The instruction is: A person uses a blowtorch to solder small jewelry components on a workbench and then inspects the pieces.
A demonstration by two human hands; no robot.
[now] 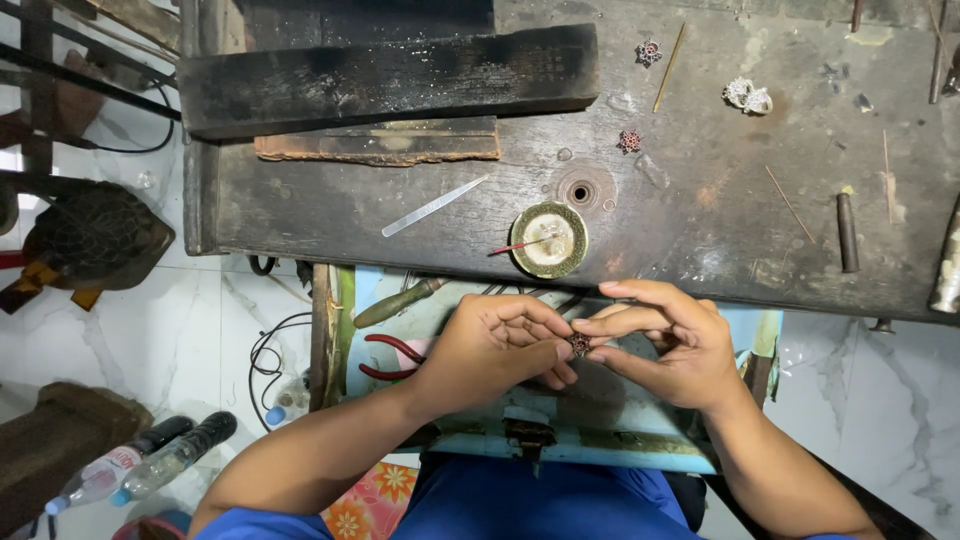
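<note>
Head view. Item: ornament (579, 345), small, flower-shaped, red-stoned. I pinch it between left hand (497, 350) and right hand (665, 345) fingertips, over the open drawer (620, 455) so dropped bits are caught. Bench (700, 230): two like ornaments, round dish (548, 240), file (434, 206) within reach.

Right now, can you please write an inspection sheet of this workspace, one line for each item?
Surface: dark, worn wooden bench with a round hole.
Job's things: small red flower-shaped piece, pinched between both hands.
Clutter: round dish with a red pin, metal file, wooden block, two loose flower pieces, thin sticks, red-handled pliers in the open drawer.
Grippers: left hand and right hand meet at the piece over the drawer.
Cables: black cable on the floor, left.
Surroundings: white marble floor, two plastic bottles.
</note>
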